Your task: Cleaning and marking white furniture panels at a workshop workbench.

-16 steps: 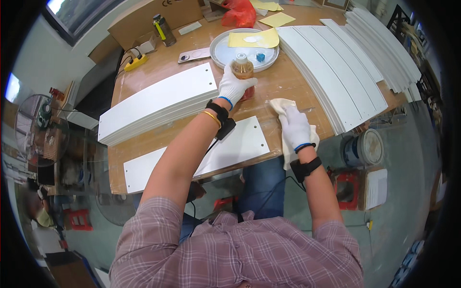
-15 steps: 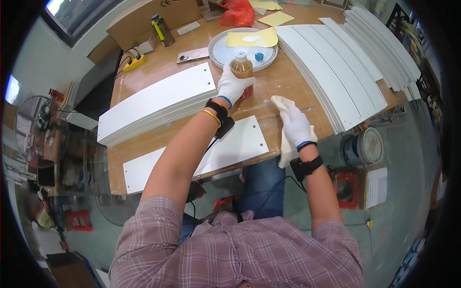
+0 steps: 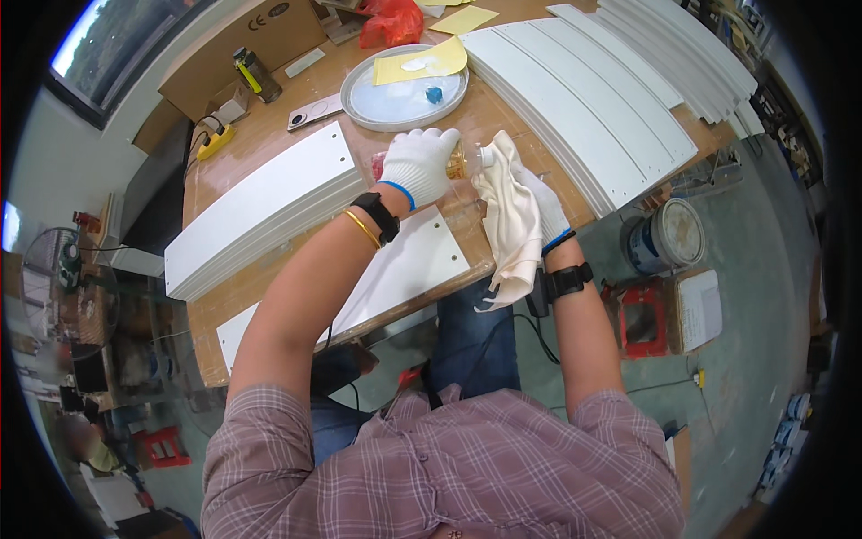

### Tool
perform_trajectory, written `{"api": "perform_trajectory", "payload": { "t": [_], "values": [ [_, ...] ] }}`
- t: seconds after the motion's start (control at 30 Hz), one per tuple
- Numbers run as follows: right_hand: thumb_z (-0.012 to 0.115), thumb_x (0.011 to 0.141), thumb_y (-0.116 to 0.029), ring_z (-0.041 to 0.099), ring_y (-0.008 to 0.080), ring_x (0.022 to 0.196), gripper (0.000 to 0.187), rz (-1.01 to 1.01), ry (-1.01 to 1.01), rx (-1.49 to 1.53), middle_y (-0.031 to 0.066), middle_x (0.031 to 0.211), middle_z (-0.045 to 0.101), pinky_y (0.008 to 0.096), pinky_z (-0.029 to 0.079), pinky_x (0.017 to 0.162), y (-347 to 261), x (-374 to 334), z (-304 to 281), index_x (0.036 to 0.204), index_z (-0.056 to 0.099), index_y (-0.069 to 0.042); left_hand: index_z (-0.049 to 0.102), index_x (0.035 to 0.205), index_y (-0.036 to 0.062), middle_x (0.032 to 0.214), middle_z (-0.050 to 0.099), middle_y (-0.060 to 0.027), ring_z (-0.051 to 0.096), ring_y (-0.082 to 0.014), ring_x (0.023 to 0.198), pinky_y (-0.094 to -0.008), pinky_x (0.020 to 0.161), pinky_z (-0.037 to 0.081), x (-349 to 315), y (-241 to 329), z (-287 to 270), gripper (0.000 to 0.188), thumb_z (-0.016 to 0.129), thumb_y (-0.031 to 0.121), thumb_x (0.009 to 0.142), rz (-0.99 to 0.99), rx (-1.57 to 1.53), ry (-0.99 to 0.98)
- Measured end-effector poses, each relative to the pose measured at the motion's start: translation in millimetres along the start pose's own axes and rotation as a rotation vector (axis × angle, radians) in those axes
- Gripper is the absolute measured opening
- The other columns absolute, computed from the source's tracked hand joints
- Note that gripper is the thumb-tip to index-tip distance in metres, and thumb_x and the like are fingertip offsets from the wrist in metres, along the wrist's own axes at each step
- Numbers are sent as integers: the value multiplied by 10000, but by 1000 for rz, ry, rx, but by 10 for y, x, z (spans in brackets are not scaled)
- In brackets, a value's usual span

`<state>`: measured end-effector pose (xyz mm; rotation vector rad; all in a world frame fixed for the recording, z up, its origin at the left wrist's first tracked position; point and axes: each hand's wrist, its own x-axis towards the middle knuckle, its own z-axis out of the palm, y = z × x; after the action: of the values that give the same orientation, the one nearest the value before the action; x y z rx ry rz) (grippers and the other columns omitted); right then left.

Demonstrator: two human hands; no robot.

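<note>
Bottle (image 3: 460, 162) now tipped into cloth (image 3: 508, 216)

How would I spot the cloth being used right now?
Start at the round white tray at the far side of the wooden workbench. Just nearer, two white-gloved hands meet; the cream cloth drapes over the right hand, beside the left hand. It is the only soft, crumpled thing among flat white panels.

Illumination was bright and even, with daylight entering from a window (image 3: 108, 40) at the upper left of the frame. Shadows on the worktop (image 3: 269, 135) were soft. Fisheye distortion bent straight edges toward the rim, where a black vignette closed the corners. The centre was sharp; the lower left was blurred.
</note>
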<state>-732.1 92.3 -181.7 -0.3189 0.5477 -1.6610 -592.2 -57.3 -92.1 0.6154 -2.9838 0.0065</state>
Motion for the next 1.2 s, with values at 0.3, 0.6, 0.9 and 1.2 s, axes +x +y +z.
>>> {"api": "perform_trajectory", "payload": {
  "t": [0.3,0.6,0.9,1.2],
  "values": [
    [428,988,-279,632,236,942,412,-32,-2,-3,127,1110,615,331,538,783,51,8,-111,1326,450,-43,545,1204,140,1064,631,-138,599,-335,1006,-431,843,483,23,23,-164,566,741,354,718,5,104,-97],
    [429,994,-276,600,228,1004,430,-59,-49,68,130,1171,593,320,514,842,-34,-150,214,1339,437,-20,482,1258,176,1116,618,-175,597,-332,1047,-388,886,482,22,-138,64,652,761,252,673,-173,-391,-25],
    [515,945,-245,599,118,726,328,-136,250,-512,70,924,633,256,507,611,210,-269,379,1158,563,0,398,1295,22,1094,629,-221,614,-346,1025,-374,883,486,78,-468,327,802,769,259,625,-457,-814,394],
    [560,891,-266,628,236,899,329,-310,317,-1362,120,988,662,336,488,826,726,-299,789,1091,629,-13,392,1366,21,1333,469,-267,515,-366,1197,-374,992,421,-981,-484,299,750,675,382,772,-367,-638,152]
  ]
}}
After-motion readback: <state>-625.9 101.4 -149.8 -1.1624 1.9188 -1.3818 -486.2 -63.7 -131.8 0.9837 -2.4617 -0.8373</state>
